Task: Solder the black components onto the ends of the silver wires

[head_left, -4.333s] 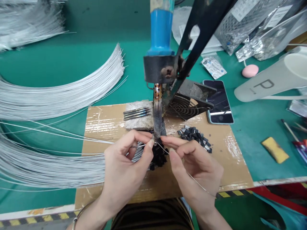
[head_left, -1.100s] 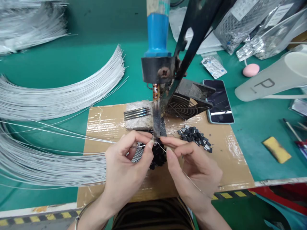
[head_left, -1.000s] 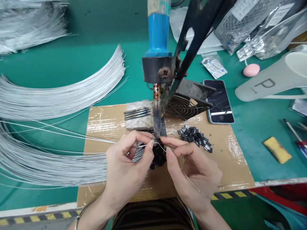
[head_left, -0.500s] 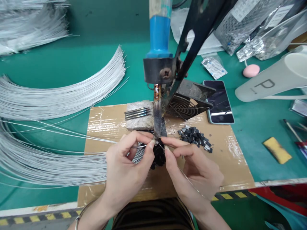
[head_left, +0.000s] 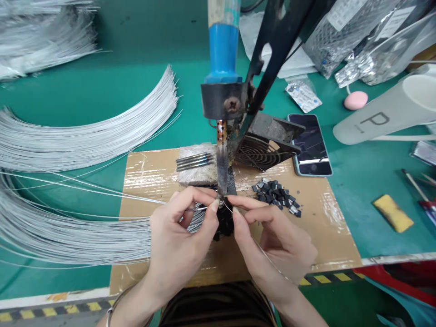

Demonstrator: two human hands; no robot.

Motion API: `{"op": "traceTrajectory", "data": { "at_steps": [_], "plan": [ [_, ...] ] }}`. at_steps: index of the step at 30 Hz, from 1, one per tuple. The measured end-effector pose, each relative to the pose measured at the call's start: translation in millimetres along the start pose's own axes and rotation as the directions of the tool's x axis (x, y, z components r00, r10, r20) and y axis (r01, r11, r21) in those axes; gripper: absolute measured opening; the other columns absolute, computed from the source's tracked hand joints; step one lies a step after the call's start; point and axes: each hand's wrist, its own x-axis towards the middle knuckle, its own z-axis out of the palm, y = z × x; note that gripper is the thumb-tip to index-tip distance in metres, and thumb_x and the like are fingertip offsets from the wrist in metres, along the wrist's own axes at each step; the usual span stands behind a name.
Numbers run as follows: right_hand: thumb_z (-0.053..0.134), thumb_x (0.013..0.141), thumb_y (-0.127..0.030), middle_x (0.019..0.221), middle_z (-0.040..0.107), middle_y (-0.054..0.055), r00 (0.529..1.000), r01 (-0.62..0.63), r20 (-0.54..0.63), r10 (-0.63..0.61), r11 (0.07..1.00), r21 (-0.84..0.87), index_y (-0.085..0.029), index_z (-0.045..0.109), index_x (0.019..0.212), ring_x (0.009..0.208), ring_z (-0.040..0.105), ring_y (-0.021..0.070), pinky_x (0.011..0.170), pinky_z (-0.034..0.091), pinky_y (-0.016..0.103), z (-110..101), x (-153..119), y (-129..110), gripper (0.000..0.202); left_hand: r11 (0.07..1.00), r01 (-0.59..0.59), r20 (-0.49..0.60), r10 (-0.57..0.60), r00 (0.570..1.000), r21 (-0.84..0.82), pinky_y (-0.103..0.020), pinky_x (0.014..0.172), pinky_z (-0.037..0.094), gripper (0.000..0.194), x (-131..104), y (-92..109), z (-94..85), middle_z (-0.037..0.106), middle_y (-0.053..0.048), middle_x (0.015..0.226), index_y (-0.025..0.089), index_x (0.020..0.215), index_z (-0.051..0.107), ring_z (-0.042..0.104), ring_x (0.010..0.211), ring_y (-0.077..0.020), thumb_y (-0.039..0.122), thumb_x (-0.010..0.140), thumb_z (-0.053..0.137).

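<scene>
Under the tip of a blue-handled soldering iron (head_left: pixel 222 168), both hands meet over the cardboard. My left hand (head_left: pixel 190 227) pinches a thin white wire close to the tip; a small part at its end is mostly hidden by the fingers. My right hand (head_left: pixel 269 236) is closed on a thin solder wire (head_left: pixel 272 263), whose end reaches the iron's tip. Beneath the hands lies a heap of small black parts (head_left: pixel 225 220). Another pile of black connectors (head_left: pixel 276 195) sits to the right of the iron.
White wire bundles (head_left: pixel 102 141) curve across the left side. A black fan (head_left: pixel 269 145) stands behind the iron. Further right are a phone (head_left: pixel 310 145), a tumbler (head_left: pixel 381 113), a yellow sponge (head_left: pixel 393 213) and plastic bags (head_left: pixel 340 41). Metal rods (head_left: pixel 194 161) lie on a pad.
The iron and its black bracket appear slightly further left in the view. Both hands keep nearly the same place and the same grip.
</scene>
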Motion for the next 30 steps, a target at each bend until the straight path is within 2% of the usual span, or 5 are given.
{"op": "traceTrajectory", "data": {
  "at_steps": [10, 20, 30],
  "plan": [
    [0.074, 0.088, -0.001, 0.111, 0.085, 0.004, 1.000, 0.018, 0.004, -0.018, 1.000, 0.005, -0.023, 0.069, 0.088, 0.092, 0.083, 0.0183, 0.084, 0.066, 0.029, -0.7, -1.6, 0.8, 0.023, 1.000, -0.011, -0.002, 0.011, 1.000, -0.004, -0.029, 0.078, 0.055, 0.012, -1.7, -1.3, -1.1, 0.078, 0.000, 0.097, 0.025, 0.085, 0.074, 0.073, 0.096, -0.0192, 0.017, 0.094, 0.072],
    [0.075, 0.087, -0.004, 0.106, 0.086, 0.005, 0.999, 0.033, -0.006, -0.034, 0.998, -0.055, -0.024, 0.069, 0.086, 0.081, 0.083, 0.0190, 0.077, 0.069, 0.031, -0.3, 1.4, 0.8, 0.021, 1.000, -0.005, 0.016, 0.005, 1.000, 0.016, -0.031, 0.077, 0.055, 0.012, 0.0, -0.7, -0.1, 0.079, -0.001, 0.097, 0.024, 0.084, 0.073, 0.074, 0.095, -0.0201, 0.017, 0.094, 0.071],
    [0.076, 0.087, -0.002, 0.106, 0.086, 0.004, 0.999, 0.039, -0.016, -0.040, 0.999, -0.037, -0.024, 0.071, 0.088, 0.086, 0.084, 0.0200, 0.079, 0.068, 0.032, 0.4, -0.5, 2.0, 0.023, 1.000, -0.018, 0.012, 0.017, 1.000, 0.011, -0.031, 0.079, 0.055, 0.012, -1.6, -0.6, -0.9, 0.078, 0.000, 0.098, 0.025, 0.086, 0.073, 0.074, 0.096, -0.0197, 0.017, 0.095, 0.071]
  ]
}}
